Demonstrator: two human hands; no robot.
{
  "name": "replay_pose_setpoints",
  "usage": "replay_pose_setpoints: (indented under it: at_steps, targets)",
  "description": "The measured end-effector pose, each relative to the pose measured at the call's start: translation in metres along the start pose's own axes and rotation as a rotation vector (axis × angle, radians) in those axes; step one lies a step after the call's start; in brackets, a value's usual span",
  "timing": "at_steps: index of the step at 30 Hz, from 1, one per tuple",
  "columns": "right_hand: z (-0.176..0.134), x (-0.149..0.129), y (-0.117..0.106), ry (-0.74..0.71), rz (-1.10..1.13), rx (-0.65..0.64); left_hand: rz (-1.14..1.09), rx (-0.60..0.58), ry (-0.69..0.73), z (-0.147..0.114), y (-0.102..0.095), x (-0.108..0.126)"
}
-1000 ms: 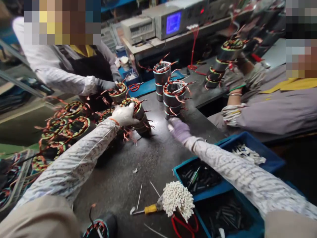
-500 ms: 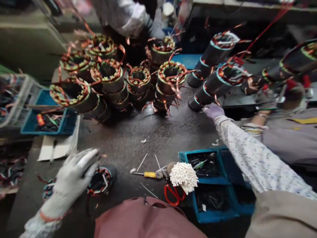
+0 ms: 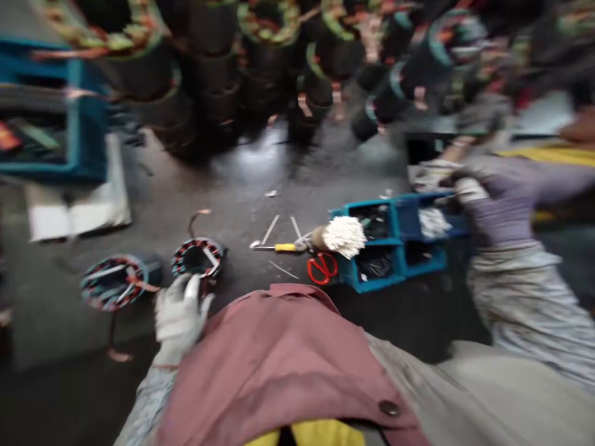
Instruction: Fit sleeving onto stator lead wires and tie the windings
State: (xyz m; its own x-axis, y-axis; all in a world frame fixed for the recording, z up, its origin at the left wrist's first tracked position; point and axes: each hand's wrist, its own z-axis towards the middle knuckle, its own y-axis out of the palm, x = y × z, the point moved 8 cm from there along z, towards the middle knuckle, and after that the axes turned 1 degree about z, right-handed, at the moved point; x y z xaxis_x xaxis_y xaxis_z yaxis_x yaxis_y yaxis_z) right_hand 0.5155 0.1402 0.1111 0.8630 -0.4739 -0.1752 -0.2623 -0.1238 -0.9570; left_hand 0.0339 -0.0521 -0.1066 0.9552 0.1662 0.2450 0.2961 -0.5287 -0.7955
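Observation:
My left hand (image 3: 179, 316), in a white knit glove, has its fingers apart at the near side of a small wound motor stator (image 3: 198, 257). Its fingertips meet the stator's lower rim; I cannot tell if they press on it. A second stator (image 3: 115, 282), with copper leads and white strips on its windings, lies left of that hand. My right hand (image 3: 502, 214), in a purple glove, is at the right, beside the blue parts tray (image 3: 395, 238). Motion smears its fingers, so whether they hold anything is unclear.
Stacked stators (image 3: 214, 68) line the back. Red-handled scissors (image 3: 322, 267), a yellow-handled screwdriver (image 3: 284, 248) and a bundle of white sticks (image 3: 344, 236) lie mid-table. A blue bin (image 3: 86, 124) stands left, above white paper (image 3: 83, 217). A co-worker's arm (image 3: 548, 167) reaches in at right.
My view has tipped down towards my lap. My right hand has left the dark stator stack and drawn back to the right. My left hand has moved to the small stator's near side.

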Motion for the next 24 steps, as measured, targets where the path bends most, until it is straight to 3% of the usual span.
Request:
replay_pose_setpoints:
  at_steps: [2,4,8,11,16,20,24]
  targets:
    - [-0.054,0.044,0.006,0.166,0.027,0.057,0.040,0.053,0.017,0.007,-0.002,-0.010]
    - [-0.094,0.086,0.033,0.320,0.025,-0.012,0.075,0.062,0.081,0.016,-0.005,-0.011]
    - [-0.125,0.129,0.091,0.334,-0.145,-0.206,0.125,0.023,0.179,0.019,-0.015,-0.006]
    - [-0.112,0.135,0.108,0.262,-0.178,-0.220,0.147,0.005,0.171,0.005,-0.023,-0.003]
    - [-0.040,0.106,0.120,-0.016,-0.388,-0.273,0.064,0.182,0.101,-0.026,-0.036,0.025]
    - [0.007,0.068,0.159,-0.314,-0.634,-0.486,-0.183,0.117,0.117,-0.036,-0.019,0.068]
    - [0.001,0.062,0.177,-0.555,-0.731,-0.700,-0.284,0.027,0.164,-0.048,-0.011,0.099]
